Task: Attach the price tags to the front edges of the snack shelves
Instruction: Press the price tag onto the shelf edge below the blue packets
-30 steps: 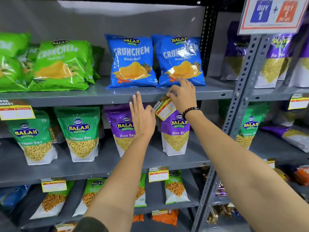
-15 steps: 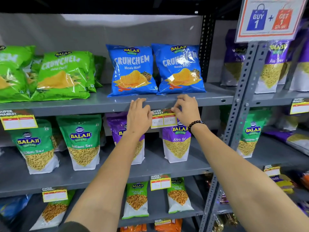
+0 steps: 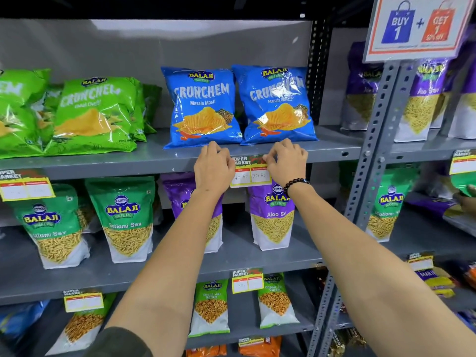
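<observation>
A yellow and red price tag [image 3: 250, 172] reading 40 Rs and 20 Rs lies flat against the front edge of the grey top shelf [image 3: 164, 164], below two blue chip bags [image 3: 203, 106]. My left hand [image 3: 213, 168] pinches the tag's left top corner. My right hand [image 3: 286, 162] pinches its right top corner. Both hands press the tag to the shelf edge. Other tags hang on shelf edges at the left [image 3: 25, 185], lower middle [image 3: 247, 280] and lower left [image 3: 83, 300].
Green chip bags [image 3: 95, 114] sit left on the top shelf. Green and purple pouches [image 3: 271, 215] stand on the shelf below. A slotted grey upright [image 3: 371, 140] separates the right rack, under a promotion sign [image 3: 417, 24]. Another person's hand [image 3: 466, 199] shows at the right edge.
The tag went from tilted in my right hand to level against the top shelf edge. My left hand moved up from an open palm and took hold of its left corner.
</observation>
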`<state>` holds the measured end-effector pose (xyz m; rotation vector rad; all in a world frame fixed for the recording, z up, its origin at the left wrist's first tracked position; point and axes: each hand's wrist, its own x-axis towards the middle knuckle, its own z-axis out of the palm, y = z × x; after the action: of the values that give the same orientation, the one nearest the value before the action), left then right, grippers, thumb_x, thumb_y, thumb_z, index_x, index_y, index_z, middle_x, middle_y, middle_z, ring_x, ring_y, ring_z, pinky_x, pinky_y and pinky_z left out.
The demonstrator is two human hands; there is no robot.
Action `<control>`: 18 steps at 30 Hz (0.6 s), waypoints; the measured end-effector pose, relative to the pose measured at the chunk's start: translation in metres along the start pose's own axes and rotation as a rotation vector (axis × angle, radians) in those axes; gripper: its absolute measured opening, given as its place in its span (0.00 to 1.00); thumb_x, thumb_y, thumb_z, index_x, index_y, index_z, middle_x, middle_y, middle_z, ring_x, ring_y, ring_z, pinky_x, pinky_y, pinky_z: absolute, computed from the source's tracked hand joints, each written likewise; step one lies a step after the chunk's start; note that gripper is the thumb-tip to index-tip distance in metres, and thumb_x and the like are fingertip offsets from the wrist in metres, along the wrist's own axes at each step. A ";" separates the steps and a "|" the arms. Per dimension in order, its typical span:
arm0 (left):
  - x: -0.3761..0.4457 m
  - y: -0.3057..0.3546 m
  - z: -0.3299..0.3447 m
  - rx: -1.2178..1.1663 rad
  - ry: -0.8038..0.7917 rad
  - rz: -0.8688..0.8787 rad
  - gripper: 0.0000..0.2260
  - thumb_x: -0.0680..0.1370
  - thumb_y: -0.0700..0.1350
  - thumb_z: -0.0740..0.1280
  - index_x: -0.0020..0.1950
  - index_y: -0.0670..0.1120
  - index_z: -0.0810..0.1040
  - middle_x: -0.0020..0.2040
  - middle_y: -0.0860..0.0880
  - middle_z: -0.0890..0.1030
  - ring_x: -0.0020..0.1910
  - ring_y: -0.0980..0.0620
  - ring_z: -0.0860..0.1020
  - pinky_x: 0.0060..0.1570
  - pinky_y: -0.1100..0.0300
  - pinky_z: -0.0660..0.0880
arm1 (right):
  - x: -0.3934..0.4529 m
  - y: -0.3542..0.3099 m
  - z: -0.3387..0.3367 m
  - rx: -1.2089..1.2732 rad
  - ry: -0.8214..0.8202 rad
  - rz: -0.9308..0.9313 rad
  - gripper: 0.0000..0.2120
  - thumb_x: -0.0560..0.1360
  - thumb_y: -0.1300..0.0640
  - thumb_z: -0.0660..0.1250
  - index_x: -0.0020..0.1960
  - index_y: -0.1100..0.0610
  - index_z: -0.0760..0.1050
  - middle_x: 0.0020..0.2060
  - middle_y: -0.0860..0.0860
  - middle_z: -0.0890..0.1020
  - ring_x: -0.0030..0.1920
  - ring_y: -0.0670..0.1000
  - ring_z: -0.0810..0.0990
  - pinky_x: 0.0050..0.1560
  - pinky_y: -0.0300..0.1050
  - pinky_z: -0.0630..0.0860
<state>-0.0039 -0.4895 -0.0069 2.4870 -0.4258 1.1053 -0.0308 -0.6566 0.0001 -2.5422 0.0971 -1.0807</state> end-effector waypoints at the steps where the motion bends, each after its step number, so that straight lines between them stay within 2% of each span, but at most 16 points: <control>1: 0.001 0.001 0.000 0.005 0.000 -0.011 0.09 0.77 0.45 0.61 0.43 0.41 0.77 0.48 0.43 0.75 0.49 0.45 0.72 0.37 0.54 0.71 | 0.000 -0.001 0.001 -0.008 -0.001 0.006 0.10 0.76 0.52 0.63 0.46 0.60 0.76 0.51 0.57 0.77 0.53 0.59 0.74 0.62 0.55 0.63; 6: 0.000 0.005 0.000 0.021 -0.007 -0.048 0.10 0.77 0.44 0.60 0.45 0.39 0.76 0.49 0.42 0.74 0.50 0.45 0.72 0.37 0.53 0.72 | -0.002 -0.003 0.002 0.026 0.026 0.038 0.11 0.75 0.51 0.65 0.44 0.60 0.74 0.48 0.57 0.77 0.52 0.59 0.74 0.63 0.55 0.63; 9: 0.001 0.004 0.000 -0.014 0.007 -0.065 0.09 0.76 0.47 0.63 0.47 0.41 0.72 0.48 0.43 0.75 0.50 0.44 0.73 0.37 0.52 0.73 | -0.004 -0.005 0.004 0.070 0.045 0.051 0.18 0.72 0.44 0.67 0.48 0.59 0.71 0.47 0.56 0.77 0.51 0.58 0.75 0.64 0.56 0.65; 11: 0.002 0.004 0.000 -0.028 0.009 -0.076 0.15 0.73 0.53 0.66 0.48 0.42 0.70 0.48 0.44 0.75 0.49 0.45 0.73 0.38 0.52 0.73 | -0.004 -0.009 0.005 0.071 0.052 0.069 0.25 0.69 0.39 0.68 0.51 0.59 0.69 0.49 0.56 0.77 0.52 0.58 0.74 0.65 0.57 0.65; 14: 0.006 0.009 0.003 0.052 -0.013 -0.088 0.24 0.71 0.62 0.67 0.51 0.42 0.70 0.49 0.44 0.75 0.51 0.45 0.73 0.41 0.51 0.74 | -0.004 -0.012 0.006 0.041 0.062 0.086 0.29 0.67 0.37 0.68 0.53 0.60 0.69 0.50 0.56 0.77 0.53 0.59 0.74 0.65 0.57 0.65; 18: 0.011 0.010 0.007 0.108 -0.005 -0.108 0.26 0.70 0.63 0.67 0.53 0.43 0.69 0.51 0.43 0.75 0.51 0.45 0.73 0.41 0.52 0.75 | -0.003 -0.013 0.007 0.002 0.069 0.091 0.29 0.68 0.36 0.67 0.54 0.59 0.69 0.51 0.56 0.77 0.54 0.59 0.74 0.66 0.57 0.65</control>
<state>0.0033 -0.5027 -0.0009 2.5725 -0.2359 1.1064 -0.0290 -0.6420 -0.0017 -2.4730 0.2272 -1.1327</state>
